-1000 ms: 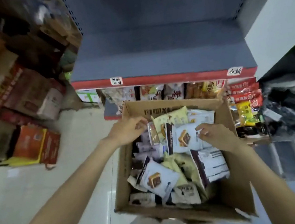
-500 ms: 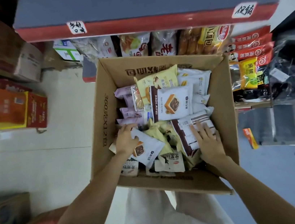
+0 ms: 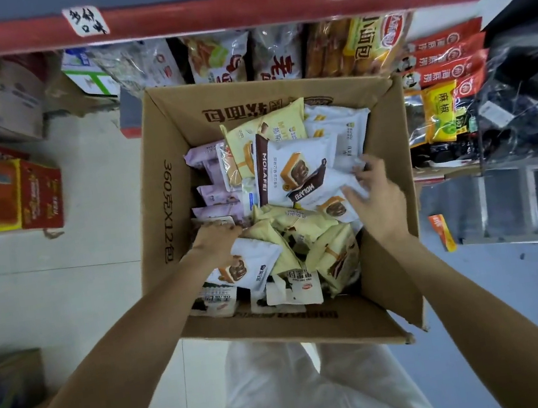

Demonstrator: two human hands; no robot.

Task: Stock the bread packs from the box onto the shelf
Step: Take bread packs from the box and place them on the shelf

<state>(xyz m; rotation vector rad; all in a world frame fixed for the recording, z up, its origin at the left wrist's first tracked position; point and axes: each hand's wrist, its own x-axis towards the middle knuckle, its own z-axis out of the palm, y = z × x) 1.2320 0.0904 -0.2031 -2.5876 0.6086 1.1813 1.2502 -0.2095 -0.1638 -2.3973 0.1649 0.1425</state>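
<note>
Shelf (image 3: 233, 11) ahead; both hands in box (image 3: 169, 190): right hand (image 3: 376, 201) pinches white pack (image 3: 324, 192) angled left; left hand (image 3: 216, 242) grips another pack (image 3: 252, 268).

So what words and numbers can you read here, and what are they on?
"MOLAFEI": white bread pack standing in the box.
"MOLAFEI": tilted white pack held by the right hand.
"360克X12包": inside wall of the cardboard box.
Handwritten shelf tags and snack bags below: too blurred to read.

We read "MOLAFEI" on two white bread packs (image 3: 294, 169), and "360克X12包" down the cardboard box's (image 3: 170, 200) left inner wall.
</note>
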